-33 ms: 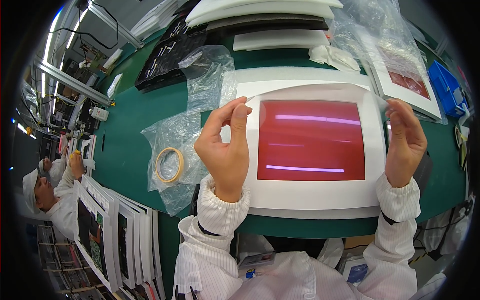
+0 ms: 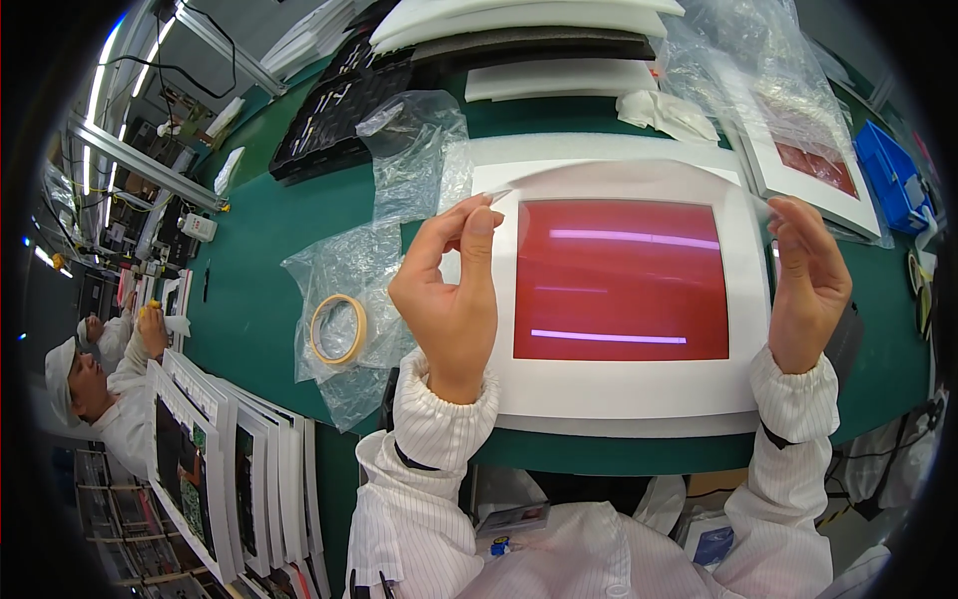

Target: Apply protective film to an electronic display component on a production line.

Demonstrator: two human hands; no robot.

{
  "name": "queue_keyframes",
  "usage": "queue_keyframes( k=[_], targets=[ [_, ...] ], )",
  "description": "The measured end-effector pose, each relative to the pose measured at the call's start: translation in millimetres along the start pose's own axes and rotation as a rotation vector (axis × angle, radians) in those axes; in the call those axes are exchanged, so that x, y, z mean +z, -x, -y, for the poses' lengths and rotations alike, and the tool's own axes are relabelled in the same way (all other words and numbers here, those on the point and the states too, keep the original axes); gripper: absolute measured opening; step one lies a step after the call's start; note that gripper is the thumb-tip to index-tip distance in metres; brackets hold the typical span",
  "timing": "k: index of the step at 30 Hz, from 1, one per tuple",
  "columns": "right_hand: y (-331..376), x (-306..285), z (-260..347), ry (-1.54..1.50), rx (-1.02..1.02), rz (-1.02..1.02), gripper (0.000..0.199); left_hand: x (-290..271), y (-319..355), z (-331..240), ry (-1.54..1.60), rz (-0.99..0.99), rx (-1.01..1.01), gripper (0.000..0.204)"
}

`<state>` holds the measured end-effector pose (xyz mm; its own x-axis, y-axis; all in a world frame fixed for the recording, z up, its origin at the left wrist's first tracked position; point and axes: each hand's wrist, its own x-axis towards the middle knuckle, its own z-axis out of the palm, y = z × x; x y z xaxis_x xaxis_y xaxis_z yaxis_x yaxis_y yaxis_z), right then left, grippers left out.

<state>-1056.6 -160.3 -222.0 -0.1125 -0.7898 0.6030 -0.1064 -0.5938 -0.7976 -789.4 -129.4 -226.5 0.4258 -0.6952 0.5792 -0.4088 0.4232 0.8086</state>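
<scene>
A white frame [image 2: 629,387] with a glossy red panel [image 2: 621,290] in its middle lies flat before me, and bright light streaks reflect off the panel. Between my hands a thin clear film [image 2: 629,178] bows upward over the frame's far part. My left hand [image 2: 454,290] pinches the film's left corner between thumb and fingertips. At the right corner, my right hand [image 2: 806,280] pinches it the same way. Under the frame's far edge a pale foam sheet [image 2: 599,148] shows.
Left of the frame, a roll of tape [image 2: 337,328] lies on crumpled clear plastic [image 2: 349,260]. Foam sheets [image 2: 529,25] and a black tray [image 2: 324,120] are at the back. A second frame [image 2: 833,200] and a blue bin [image 2: 888,175] stand right. Framed panels [image 2: 215,439] lean near a co-worker [image 2: 100,389].
The film's raised middle has bowed slightly higher and farther back. Both hands keep nearly the same place and grip.
</scene>
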Motion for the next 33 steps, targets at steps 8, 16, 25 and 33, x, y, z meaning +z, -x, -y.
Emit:
queue_keyframes(
  k=[8,16,25,33],
  targets=[
    [-0.2,3.2,3.3,-0.051,0.041,0.105,0.018,0.1,-2.6,0.7,-0.081,0.165,-0.121,0.023],
    [-0.2,6.6,4.2,-0.030,0.055,0.193,0.019,0.6,-3.0,3.1,-0.093,0.235,-0.234,0.026],
    [0.9,9.1,7.7,0.066,-0.008,0.179,0.019,0.7,-2.1,3.5,-0.134,0.284,-0.258,0.029],
    [2.7,5.1,5.3,0.105,-0.095,0.160,0.018,1.2,-1.8,6.3,-0.146,0.273,-0.247,0.030]
  ],
)
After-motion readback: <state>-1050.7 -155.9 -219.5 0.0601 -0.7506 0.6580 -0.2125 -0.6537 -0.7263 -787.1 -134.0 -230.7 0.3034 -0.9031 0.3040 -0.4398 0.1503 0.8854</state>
